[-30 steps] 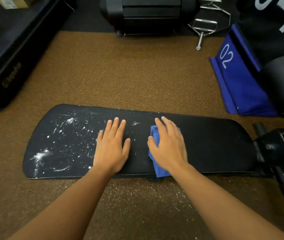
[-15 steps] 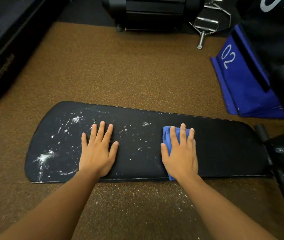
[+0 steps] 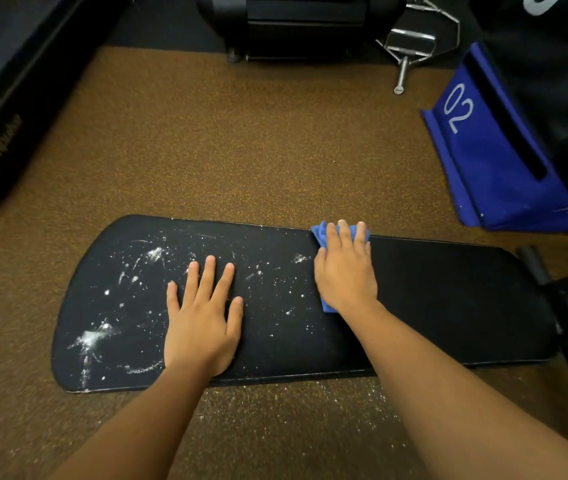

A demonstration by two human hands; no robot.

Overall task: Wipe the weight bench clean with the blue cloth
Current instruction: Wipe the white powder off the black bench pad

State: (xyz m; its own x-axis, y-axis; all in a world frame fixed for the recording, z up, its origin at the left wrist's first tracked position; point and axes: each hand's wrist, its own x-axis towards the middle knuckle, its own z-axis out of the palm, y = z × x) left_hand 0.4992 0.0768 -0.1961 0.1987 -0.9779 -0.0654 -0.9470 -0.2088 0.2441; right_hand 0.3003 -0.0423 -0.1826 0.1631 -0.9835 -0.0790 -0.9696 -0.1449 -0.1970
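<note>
White specks lie on the brown speckled rubber floor [image 3: 206, 150] at the lower centre of the frame. The black padded bench worktop [image 3: 448, 299] crosses mid-frame; its left half carries white powder smears [image 3: 92, 337]. The left hand [image 3: 202, 320] rests flat on it, fingers straight and spread. The right hand [image 3: 344, 271] presses the folded blue cloth [image 3: 320, 233] with extended fingers at the worktop's far edge. At upper right, a blue wedge-shaped block [image 3: 483, 168] reads "02". At upper left, gold lettering on a black case [image 3: 15, 98] is illegible.

blue cloth [image 3: 320, 233] mostly under right hand [image 3: 346, 278], logo [image 3: 0, 143] blurred
</note>
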